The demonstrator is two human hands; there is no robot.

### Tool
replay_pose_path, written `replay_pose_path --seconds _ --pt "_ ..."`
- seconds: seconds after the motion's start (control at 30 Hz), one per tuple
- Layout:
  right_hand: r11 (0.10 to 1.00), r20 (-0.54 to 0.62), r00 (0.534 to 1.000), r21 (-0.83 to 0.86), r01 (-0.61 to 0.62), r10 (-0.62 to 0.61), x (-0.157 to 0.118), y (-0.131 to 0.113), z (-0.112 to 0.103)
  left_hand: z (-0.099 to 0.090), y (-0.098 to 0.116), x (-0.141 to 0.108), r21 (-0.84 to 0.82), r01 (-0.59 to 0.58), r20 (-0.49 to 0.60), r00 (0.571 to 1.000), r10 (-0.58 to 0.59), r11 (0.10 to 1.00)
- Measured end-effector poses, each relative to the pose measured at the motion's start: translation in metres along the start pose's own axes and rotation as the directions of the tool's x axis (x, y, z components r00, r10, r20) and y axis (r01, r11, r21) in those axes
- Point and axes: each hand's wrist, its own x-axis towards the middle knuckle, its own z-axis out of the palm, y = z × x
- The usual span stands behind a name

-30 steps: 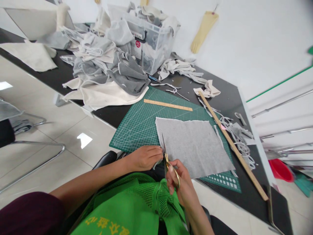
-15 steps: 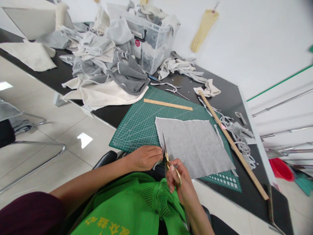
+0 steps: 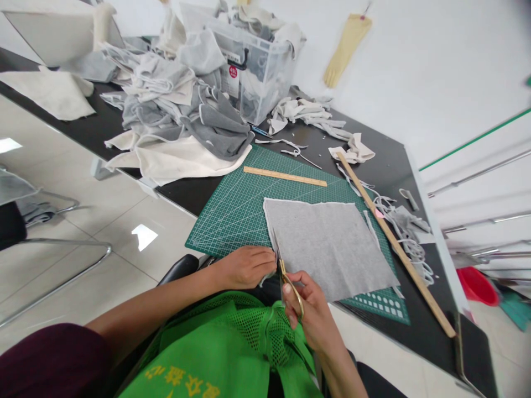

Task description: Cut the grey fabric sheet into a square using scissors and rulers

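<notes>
A grey piece of cloth (image 3: 332, 243) with pale edges lies on the green cutting mat (image 3: 219, 221). My right hand (image 3: 305, 304) holds gold-handled scissors (image 3: 282, 267), fingers in the loops. Their blades lie along the cloth's left edge and look nearly closed. Right beside the blades, my left hand (image 3: 251, 267) is closed with its fingertips pinching the cut edge strip of the cloth. A bit of that strip hangs below the fingers; the rest of it is hidden by the hand.
A short wooden ruler (image 3: 286, 176) lies on the mat, and a long wooden ruler (image 3: 394, 243) crosses its right side. Cloth scraps (image 3: 409, 226) lie beyond. A cloth pile (image 3: 178, 116) and a clear plastic bin (image 3: 265, 72) stand at the back left.
The scissor blades have come together on the cloth's left edge, and the handle loops have closed in my right hand. My left hand stays nearly still.
</notes>
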Motion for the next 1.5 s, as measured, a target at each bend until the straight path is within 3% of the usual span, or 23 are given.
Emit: replay_pose_path --seconds 0.17,0.33,0.43,0.63,0.77,1.03,1.5 --pt "1.000 -0.019 1.000 -0.023 -0.008 0.007 -0.002 0.002 -0.001 0.001 0.001 0.001 0.020 0.046 -0.018 0.999 -0.045 0.999" --pt "0.999 -0.022 0.999 -0.020 -0.025 0.025 -0.010 0.003 -0.003 0.001 0.000 0.006 0.105 0.291 -0.051 0.957 -0.287 0.951" --pt "0.998 -0.026 0.998 0.034 -0.054 0.055 -0.015 0.004 -0.004 0.002 -0.002 0.008 0.092 0.354 -0.080 0.934 -0.347 0.931" --pt "0.991 -0.033 0.996 0.115 -0.074 0.078 -0.016 0.003 -0.005 0.005 -0.006 0.007 0.064 0.364 -0.047 0.931 -0.362 0.929" --pt "0.986 -0.032 0.997 0.156 -0.065 0.071 -0.013 0.002 -0.004 0.004 -0.005 0.005 0.108 0.273 0.008 0.961 -0.276 0.956" --pt "0.988 -0.012 0.998 0.146 -0.056 0.058 0.002 -0.007 0.001 0.005 -0.005 0.001 0.067 0.228 0.086 0.968 -0.234 0.971" --pt "0.995 0.001 1.000 0.092 -0.024 0.025 0.021 -0.015 0.004 0.007 -0.006 -0.004 0.030 0.203 0.011 0.979 -0.203 0.979"
